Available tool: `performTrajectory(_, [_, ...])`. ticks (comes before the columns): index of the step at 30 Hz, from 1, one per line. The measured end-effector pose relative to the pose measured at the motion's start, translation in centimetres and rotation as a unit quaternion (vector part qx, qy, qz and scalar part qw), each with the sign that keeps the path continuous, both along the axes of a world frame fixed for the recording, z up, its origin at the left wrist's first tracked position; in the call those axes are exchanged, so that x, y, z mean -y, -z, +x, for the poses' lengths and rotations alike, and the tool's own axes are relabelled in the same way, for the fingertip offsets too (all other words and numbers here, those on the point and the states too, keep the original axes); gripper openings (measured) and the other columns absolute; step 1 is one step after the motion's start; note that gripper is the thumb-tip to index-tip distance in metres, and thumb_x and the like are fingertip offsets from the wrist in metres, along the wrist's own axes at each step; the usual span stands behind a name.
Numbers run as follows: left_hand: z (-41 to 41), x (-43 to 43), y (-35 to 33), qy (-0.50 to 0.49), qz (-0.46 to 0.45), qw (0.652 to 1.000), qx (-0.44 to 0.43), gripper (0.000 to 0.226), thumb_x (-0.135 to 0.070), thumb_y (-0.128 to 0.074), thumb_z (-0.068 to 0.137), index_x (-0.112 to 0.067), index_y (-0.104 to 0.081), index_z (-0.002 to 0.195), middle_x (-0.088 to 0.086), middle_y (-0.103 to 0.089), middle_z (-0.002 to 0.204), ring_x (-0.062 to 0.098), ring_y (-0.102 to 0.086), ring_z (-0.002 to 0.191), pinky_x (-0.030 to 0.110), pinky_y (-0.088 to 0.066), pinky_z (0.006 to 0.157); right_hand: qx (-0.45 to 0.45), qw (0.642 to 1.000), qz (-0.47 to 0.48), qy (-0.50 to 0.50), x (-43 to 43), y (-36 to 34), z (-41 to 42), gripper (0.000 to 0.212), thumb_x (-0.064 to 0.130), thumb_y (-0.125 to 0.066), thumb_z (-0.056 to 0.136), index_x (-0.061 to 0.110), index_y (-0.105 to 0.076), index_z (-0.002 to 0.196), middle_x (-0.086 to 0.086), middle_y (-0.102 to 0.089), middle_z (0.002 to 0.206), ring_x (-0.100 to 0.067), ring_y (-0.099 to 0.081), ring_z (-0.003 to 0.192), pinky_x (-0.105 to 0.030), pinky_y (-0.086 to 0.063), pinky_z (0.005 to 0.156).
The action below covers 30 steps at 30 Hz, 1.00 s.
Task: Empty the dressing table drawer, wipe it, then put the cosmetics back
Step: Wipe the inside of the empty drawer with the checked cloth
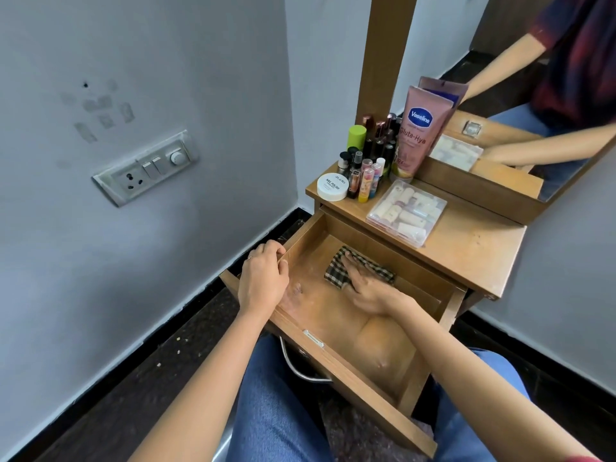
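Head view showed the left hand [263, 278] curled over the left wall of the open drawer [333, 315], gripping its rim. The right hand [366, 285], fingers straight and together, pressed a checked cloth [380, 271] flat on the drawer floor near the back. The cosmetics [366, 161] stood on the tabletop [466, 248] above.

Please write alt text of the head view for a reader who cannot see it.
The right hand presses a checked cloth flat on the floor of the open drawer; the left hand grips its side wall. Cosmetics stand on the tabletop behind.
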<state>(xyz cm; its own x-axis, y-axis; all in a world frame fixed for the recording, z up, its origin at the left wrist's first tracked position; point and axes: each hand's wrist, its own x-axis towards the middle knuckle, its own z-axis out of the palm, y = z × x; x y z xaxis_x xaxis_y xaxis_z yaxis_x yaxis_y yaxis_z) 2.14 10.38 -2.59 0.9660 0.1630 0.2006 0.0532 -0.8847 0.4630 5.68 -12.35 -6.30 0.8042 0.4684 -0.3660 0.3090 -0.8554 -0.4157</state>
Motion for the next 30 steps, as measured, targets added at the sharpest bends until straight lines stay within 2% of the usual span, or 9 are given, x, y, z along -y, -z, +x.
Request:
performTrajectory(3, [0.1,-0.1,0.3,0.003,0.012,1.000,0.000,0.018,-0.018,-0.056,0.092,-0.016,-0.059,0.109,0.001,-0.064,0.103,0.018,-0.060,0.096,0.029,-0.051,0.078,0.015,0.999,-0.029,0.015,-1.8,0.0,2.4,0.062,0.030,-0.027,0.104,0.012,0.005,0.154,-0.004,0.012,0.161,-0.016,0.008,0.149,-0.035,0.001,0.122])
performTrajectory(10, [0.1,0.0,0.4,0.017,0.016,1.000,0.004,0.019,-0.017,-0.055,0.092,-0.016,-0.059,0.110,0.002,-0.065,0.105,0.019,-0.061,0.096,0.033,-0.053,0.082,0.014,0.998,-0.038,0.052,-6.3,-0.2,5.1,0.066,0.025,-0.033,0.100,0.010,0.002,0.153,-0.006,0.009,0.162,-0.018,0.008,0.149,-0.035,0.002,0.121])
performTrajectory(18, [0.1,0.0,0.4,0.012,0.014,1.000,0.006,0.017,-0.018,-0.055,0.092,-0.019,-0.059,0.109,-0.001,-0.065,0.104,0.017,-0.061,0.095,0.034,-0.053,0.082,-0.043,0.995,-0.005,0.092,-6.9,-0.9,5.3,0.071,0.023,-0.039,0.096,0.015,0.002,0.154,-0.004,0.010,0.162,-0.020,0.007,0.149,-0.034,0.003,0.120])
performTrajectory(26, [-0.2,0.0,0.1,0.006,0.002,1.000,0.005,0.014,-0.015,-0.055,0.091,-0.018,-0.060,0.104,-0.001,-0.064,0.100,0.019,-0.059,0.096,0.036,-0.051,0.083,0.008,1.000,-0.007,0.020,-8.9,-0.2,0.2,0.072,0.026,-0.039,0.096,0.009,0.002,0.153,-0.013,0.001,0.161,-0.024,-0.001,0.149,-0.033,-0.003,0.122])
performTrajectory(30, [-0.4,0.1,0.0,0.012,0.017,1.000,0.002,0.014,-0.015,-0.053,0.092,-0.019,-0.060,0.105,-0.001,-0.064,0.102,0.019,-0.059,0.097,0.036,-0.051,0.084,-0.012,0.999,0.013,0.032,-8.3,-0.5,0.7,0.068,0.032,-0.038,0.100,0.013,-0.001,0.154,-0.011,-0.002,0.162,-0.025,-0.005,0.149,-0.034,-0.006,0.121])
